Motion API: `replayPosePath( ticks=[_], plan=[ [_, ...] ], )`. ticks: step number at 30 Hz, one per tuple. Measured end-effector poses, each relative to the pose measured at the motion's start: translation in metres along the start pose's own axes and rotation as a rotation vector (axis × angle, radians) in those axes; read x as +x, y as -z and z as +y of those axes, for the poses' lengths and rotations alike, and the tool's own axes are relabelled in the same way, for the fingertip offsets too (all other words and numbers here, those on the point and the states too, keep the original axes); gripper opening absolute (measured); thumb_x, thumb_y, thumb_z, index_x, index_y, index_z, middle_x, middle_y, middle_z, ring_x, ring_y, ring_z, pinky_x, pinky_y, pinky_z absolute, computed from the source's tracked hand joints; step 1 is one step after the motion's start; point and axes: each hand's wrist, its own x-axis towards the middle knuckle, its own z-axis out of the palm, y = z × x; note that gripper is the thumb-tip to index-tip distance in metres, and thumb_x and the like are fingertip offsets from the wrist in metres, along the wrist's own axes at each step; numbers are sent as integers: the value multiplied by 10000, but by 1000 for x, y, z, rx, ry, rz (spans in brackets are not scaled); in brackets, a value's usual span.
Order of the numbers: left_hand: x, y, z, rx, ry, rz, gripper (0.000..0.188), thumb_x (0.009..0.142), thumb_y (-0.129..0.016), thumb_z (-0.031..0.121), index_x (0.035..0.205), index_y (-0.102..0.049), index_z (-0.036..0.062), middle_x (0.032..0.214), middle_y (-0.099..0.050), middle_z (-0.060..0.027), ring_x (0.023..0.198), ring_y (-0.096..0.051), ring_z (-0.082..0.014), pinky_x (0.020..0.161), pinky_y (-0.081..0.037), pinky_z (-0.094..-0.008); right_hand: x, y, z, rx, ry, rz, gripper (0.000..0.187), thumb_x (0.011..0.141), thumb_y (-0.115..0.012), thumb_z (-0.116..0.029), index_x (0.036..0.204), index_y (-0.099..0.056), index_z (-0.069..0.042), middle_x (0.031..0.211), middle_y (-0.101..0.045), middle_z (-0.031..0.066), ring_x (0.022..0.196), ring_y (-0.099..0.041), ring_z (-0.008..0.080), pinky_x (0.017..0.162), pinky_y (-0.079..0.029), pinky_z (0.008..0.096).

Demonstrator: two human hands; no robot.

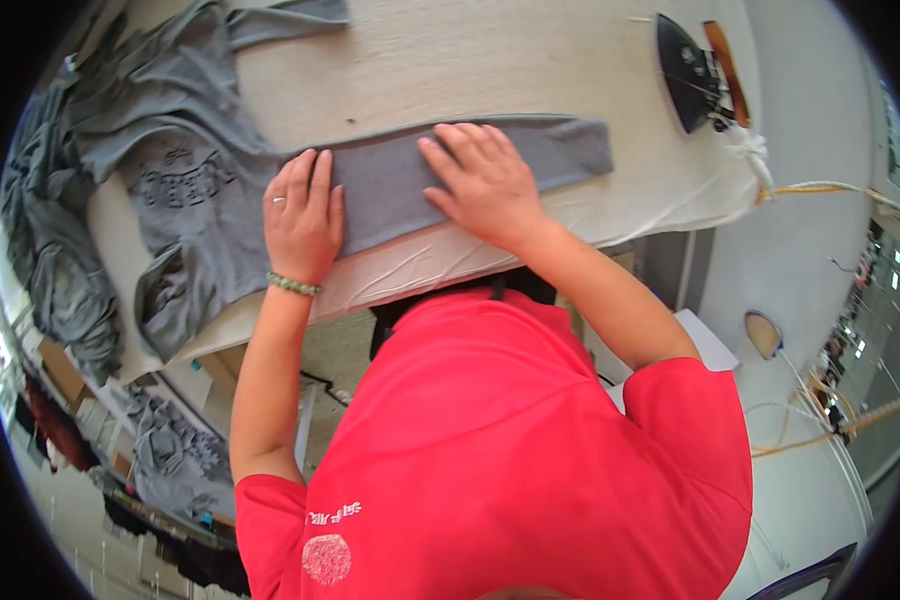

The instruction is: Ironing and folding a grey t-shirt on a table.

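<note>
A grey sweatshirt (210,240) with a dark print lies on the pale cloth-covered table. One of its sleeves (380,195) stretches out flat to the right, along the near side of the table. My left hand (303,212) rests palm down where the sleeve meets the body, fingers straight and pointing away from me. Farther along the sleeve, my right hand (485,185) also lies flat, its fingers spread a little. Neither hand grips the cloth. The other sleeve (290,22) reaches across the far left of the table.
An iron (686,76) with a brown handle stands at the table's far right. A white knotted cloth (748,150) and a yellowish cord hang at the right corner. More grey garments (65,270) are heaped at the left edge, with others (175,450) lower down.
</note>
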Motion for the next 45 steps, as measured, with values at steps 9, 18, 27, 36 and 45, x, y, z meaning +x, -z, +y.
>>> replayPosePath(
  ticks=[9, 18, 27, 36, 45],
  plan=[
    [55, -50, 114, -162, -131, -29, 551, 969, -702, 272, 1464, -599, 52, 1479, -568, -96, 1379, -527, -252, 1179, -379, -444, -69, 85, 121, -95, -241, 232, 318, 916, -781, -145, 1215, -709, -64, 1200, -701, 102, 1100, -681, 277, 917, -553, 387],
    [120, -87, 219, -226, -170, -23, 593, 914, -740, 257, 1444, -604, 27, 1459, -564, -92, 1355, -537, -246, 1170, -400, -445, -87, 85, 164, 522, -607, 23, 295, 916, -803, -185, 1160, -711, -47, 953, -728, 63, 796, -706, 188, 710, -563, 332],
    [136, -96, 245, -100, -62, 23, 549, 932, -716, 208, 1440, -611, 29, 1472, -577, -93, 1367, -542, -273, 1185, -421, -480, -90, 91, 175, 543, -525, -167, 235, 903, -795, -212, 1074, -706, -78, 889, -708, 47, 741, -685, 233, 686, -555, 373],
    [108, -91, 267, -156, 43, 107, 534, 924, -726, 119, 1444, -628, 45, 1466, -599, -89, 1344, -580, -265, 1167, -448, -460, -82, 86, 190, 648, -429, -203, 378, 921, -764, -239, 1255, -679, -84, 921, -743, 69, 793, -723, 296, 696, -556, 430],
    [118, -96, 276, -134, 62, 15, 546, 967, -680, 205, 1486, -590, 59, 1509, -552, -70, 1384, -532, -235, 1207, -396, -471, -78, 85, 201, 875, -515, -375, 567, 939, -744, -204, 1466, -598, -53, 856, -753, 133, 762, -732, 300, 705, -559, 400]
  ],
)
